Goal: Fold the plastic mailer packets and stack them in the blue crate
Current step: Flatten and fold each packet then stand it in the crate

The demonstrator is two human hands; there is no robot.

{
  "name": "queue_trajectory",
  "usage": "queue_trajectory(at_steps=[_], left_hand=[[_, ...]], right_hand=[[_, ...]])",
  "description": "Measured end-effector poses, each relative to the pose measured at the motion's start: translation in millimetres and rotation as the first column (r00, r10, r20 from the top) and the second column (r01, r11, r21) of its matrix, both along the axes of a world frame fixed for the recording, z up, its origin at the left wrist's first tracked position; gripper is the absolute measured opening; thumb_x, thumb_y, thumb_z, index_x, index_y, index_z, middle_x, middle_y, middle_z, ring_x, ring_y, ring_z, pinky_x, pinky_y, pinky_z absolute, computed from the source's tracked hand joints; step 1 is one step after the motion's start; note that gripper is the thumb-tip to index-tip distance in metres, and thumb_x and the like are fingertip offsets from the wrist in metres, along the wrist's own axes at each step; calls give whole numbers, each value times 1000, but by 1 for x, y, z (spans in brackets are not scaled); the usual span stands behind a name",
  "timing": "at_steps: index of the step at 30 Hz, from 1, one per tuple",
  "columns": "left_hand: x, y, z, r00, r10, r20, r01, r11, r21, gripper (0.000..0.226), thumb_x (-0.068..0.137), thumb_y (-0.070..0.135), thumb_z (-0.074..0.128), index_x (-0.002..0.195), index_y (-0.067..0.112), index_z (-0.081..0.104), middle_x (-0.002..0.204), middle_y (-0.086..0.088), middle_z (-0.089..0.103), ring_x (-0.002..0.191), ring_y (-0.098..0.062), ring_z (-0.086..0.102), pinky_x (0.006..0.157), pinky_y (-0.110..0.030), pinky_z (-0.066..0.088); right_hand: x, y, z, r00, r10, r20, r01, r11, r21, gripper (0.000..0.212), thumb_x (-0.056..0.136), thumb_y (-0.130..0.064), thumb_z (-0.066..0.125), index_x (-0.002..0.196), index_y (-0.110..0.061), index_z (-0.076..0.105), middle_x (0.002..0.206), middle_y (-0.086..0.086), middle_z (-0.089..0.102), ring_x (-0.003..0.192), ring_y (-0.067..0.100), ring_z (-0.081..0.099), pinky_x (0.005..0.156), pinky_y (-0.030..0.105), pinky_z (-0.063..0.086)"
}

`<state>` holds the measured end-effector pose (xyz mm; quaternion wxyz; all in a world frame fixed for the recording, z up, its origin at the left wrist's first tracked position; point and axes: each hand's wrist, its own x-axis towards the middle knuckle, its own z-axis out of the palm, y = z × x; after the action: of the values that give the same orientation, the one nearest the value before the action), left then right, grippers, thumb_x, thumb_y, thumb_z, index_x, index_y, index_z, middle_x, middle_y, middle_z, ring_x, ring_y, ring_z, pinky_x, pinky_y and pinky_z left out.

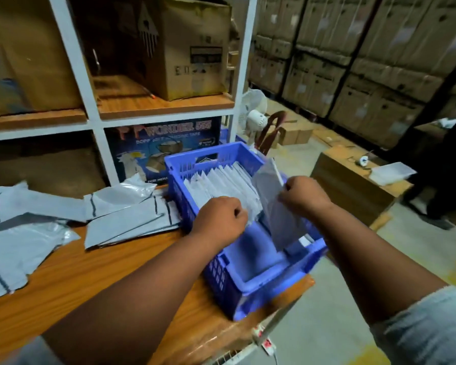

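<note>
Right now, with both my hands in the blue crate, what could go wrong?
The folded packet that your right hand pinches stands tilted apart from the packet row; released there, it may flop flat. Your left hand holds the row back, so letting go early could let it topple forward. The blue crate sits at the table corner, so a push might slide it off.

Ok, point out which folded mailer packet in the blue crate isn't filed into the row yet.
The folded packet pinched by the right hand at the crate's right side. It stands apart, taller and tilted, while the others sit packed in a row beside the left hand.
</note>
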<state>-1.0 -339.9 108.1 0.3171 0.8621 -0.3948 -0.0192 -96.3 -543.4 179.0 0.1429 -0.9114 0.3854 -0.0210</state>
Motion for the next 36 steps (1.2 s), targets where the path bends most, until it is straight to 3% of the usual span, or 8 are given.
queue_trajectory(at_steps=[3, 8, 15, 20, 25, 29, 33, 36], left_hand=[[-12, -13, -17, 1000, 24, 2, -24, 992, 128, 36, 99, 42, 54, 74, 16, 54, 73, 0, 55, 75, -31, 56, 61, -37, 43], [-13, -15, -18, 997, -6, 78, -12, 972, 234, 36, 104, 44, 51, 77, 19, 53, 81, 0, 55, 78, -30, 55, 64, -36, 40], [-17, -12, -18, 993, 0, 116, -28, 970, 241, 43, 106, 43, 48, 70, 22, 39, 76, 1, 44, 74, -29, 49, 63, -37, 34], [-19, -13, -16, 995, 9, 99, -33, 969, 244, 40, 106, 42, 48, 73, 20, 44, 75, 3, 45, 75, -29, 49, 65, -36, 36], [-15, -11, -16, 999, 7, 46, -16, 982, 190, 40, 103, 40, 51, 71, 17, 47, 72, 1, 48, 72, -29, 51, 59, -35, 37], [-3, -2, -13, 998, -19, 55, 13, 994, 104, 35, 101, 40, 54, 74, 17, 56, 77, 2, 52, 78, -28, 55, 67, -38, 44], [24, 38, 0, 991, 17, 131, -23, 999, 45, 26, 100, 42, 57, 85, 23, 66, 91, 5, 59, 88, -23, 60, 81, -40, 48], [53, 89, 7, 973, 88, 211, -100, 994, 49, 22, 99, 39, 59, 87, 23, 69, 91, 5, 62, 89, -23, 61, 81, -41, 52]], right_hand=[[-7, -12, -32, 980, 24, -197, -40, 996, -79, 21, 83, -30, 72, 93, -12, 74, 84, 3, 71, 80, 26, 70, 64, 29, 48], [7, -6, -62, 912, 106, -397, -173, 975, -138, 28, 93, -22, 63, 117, -13, 74, 122, 8, 73, 113, 34, 72, 90, 43, 59], [11, -13, -88, 843, 81, -532, -217, 956, -199, 40, 99, -13, 55, 137, -11, 68, 141, 11, 65, 127, 36, 65, 98, 48, 57], [11, -15, -81, 802, 54, -595, -275, 918, -286, 41, 102, -17, 56, 142, -14, 65, 142, 7, 65, 129, 32, 64, 94, 44, 54], [18, -6, -59, 827, 126, -548, -275, 940, -200, 37, 97, -31, 67, 129, -12, 70, 128, 7, 71, 119, 33, 69, 93, 44, 57], [42, 12, -27, 860, 230, -455, -307, 946, -101, 31, 91, -38, 73, 78, -10, 76, 75, 2, 78, 80, 23, 76, 86, 39, 64], [69, 59, 8, 871, 430, -236, -437, 899, 23, 16, 98, -28, 70, 86, -18, 75, 69, -4, 77, 66, 13, 76, 80, 39, 65], [91, 114, 28, 782, 612, -120, -614, 789, 22, 14, 97, -19, 63, 88, -24, 73, 76, -5, 77, 63, 11, 74, 70, 39, 64]])
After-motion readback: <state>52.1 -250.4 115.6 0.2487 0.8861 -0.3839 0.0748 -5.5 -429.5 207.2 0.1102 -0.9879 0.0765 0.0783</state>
